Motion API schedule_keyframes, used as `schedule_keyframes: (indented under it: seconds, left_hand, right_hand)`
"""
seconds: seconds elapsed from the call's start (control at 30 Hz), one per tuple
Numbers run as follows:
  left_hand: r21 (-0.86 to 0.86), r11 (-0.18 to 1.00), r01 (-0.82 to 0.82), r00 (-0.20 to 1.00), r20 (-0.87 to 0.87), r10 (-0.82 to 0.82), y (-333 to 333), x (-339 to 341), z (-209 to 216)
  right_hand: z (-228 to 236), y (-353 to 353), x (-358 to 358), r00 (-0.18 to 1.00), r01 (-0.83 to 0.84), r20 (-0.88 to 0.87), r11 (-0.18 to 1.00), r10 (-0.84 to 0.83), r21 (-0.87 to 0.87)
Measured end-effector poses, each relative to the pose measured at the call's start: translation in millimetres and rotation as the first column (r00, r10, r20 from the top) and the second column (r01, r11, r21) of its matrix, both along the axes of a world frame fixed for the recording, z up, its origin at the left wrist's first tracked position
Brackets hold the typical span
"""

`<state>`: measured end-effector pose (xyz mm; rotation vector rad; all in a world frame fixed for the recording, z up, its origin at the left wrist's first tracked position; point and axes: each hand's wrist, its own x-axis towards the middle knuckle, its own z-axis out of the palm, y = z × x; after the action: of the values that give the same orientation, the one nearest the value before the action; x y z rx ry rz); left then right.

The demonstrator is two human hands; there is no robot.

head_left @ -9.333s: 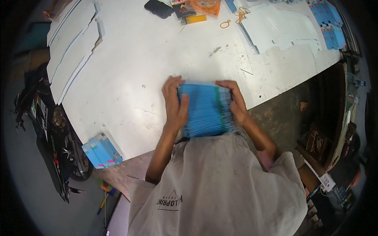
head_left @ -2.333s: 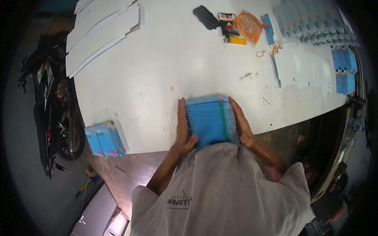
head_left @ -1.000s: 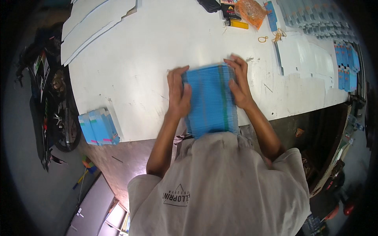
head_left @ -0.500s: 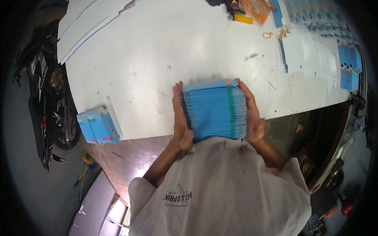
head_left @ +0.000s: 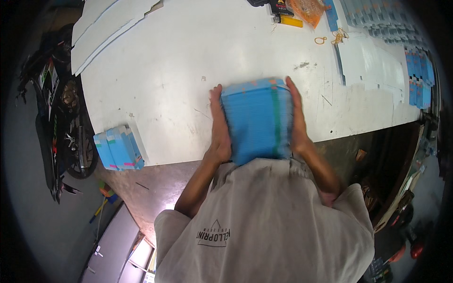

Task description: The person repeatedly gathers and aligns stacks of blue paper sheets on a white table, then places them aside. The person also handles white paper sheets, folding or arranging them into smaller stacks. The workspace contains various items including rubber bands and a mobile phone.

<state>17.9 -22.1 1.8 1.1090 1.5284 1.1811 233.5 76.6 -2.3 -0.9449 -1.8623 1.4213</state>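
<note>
Between my two palms is a thick stack of blue folded cartons (head_left: 255, 122), with a green stripe down its right part and orange marks along its far edge. My left hand (head_left: 220, 127) presses flat against the stack's left side, fingers pointing away from me. My right hand (head_left: 297, 120) grips the right side in the same way. The stack's near end touches the front of my grey shirt (head_left: 264, 207). Motion blurs the layers, so single cartons are hard to make out.
The white table (head_left: 179, 94) has two blue carton bundles (head_left: 118, 148) at its near left corner. White sheets (head_left: 108, 33) lie far left. A yellow lighter (head_left: 290, 21), an orange bag (head_left: 309, 12) and rubber bands (head_left: 339, 37) sit far right, near more blue cartons (head_left: 419, 78). A motorcycle (head_left: 66, 113) stands left.
Both hands have shifted the stack slightly away from me over the table. The stack's sides look more even, and its width between my hands is a little smaller.
</note>
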Motion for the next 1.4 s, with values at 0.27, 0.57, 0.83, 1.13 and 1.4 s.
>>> schedule_keyframes:
  seconds: [0.27,0.57,0.83,1.13,1.4]
  left_hand:
    - [0.115,0.925,0.361,0.931,-0.091,-0.352,-23,-39,-14]
    - [0.232,0.972,-0.042,0.997,0.065,0.027,-20,7,-13]
    - [0.107,0.988,0.11,0.985,-0.143,-0.094,-13,-6,-19]
    - [-0.029,0.846,0.532,0.754,-0.439,-0.49,-42,-50,5]
    - [0.063,0.944,0.325,0.836,-0.486,-0.256,-22,-37,-27]
  right_hand:
    - [-8,-17,34,0.971,-0.204,-0.174,0.95,0.165,-0.236]
    - [0,-32,8,0.994,0.054,-0.089,0.989,-0.067,-0.14]
    - [-21,-20,13,0.993,-0.041,-0.11,0.999,0.037,-0.034]
    - [23,-6,64,0.812,-0.499,0.361,0.866,0.458,0.023]
    - [-14,-4,35,0.949,-0.229,0.258,0.959,0.183,0.164]
